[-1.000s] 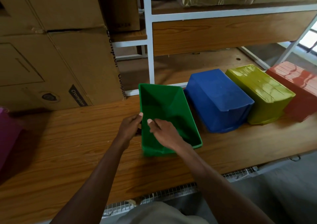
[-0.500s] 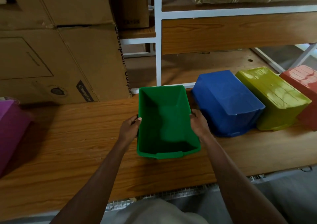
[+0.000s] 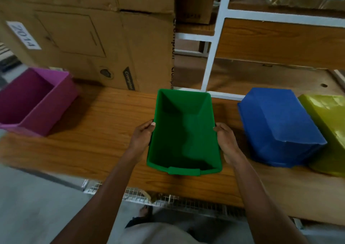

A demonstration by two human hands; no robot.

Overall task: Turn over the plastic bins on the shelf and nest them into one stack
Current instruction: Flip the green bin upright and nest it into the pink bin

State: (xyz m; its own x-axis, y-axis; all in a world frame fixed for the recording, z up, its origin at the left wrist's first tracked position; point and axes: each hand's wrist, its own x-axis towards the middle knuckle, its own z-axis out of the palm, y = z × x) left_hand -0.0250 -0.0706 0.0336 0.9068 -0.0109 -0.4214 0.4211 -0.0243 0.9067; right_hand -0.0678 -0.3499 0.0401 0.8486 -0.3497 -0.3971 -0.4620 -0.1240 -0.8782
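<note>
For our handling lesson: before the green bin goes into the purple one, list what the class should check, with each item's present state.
1. Green bin open side up: ok.
2. Left hand grips its left wall: ok.
3. Right hand grips its right wall: ok.
4. Purple bin open side up, ready to receive: ok.
5. Shelf between the two bins free of obstacles: ok.
6. Blue bin and yellow bin turned over: not ok, both upside down.
</note>
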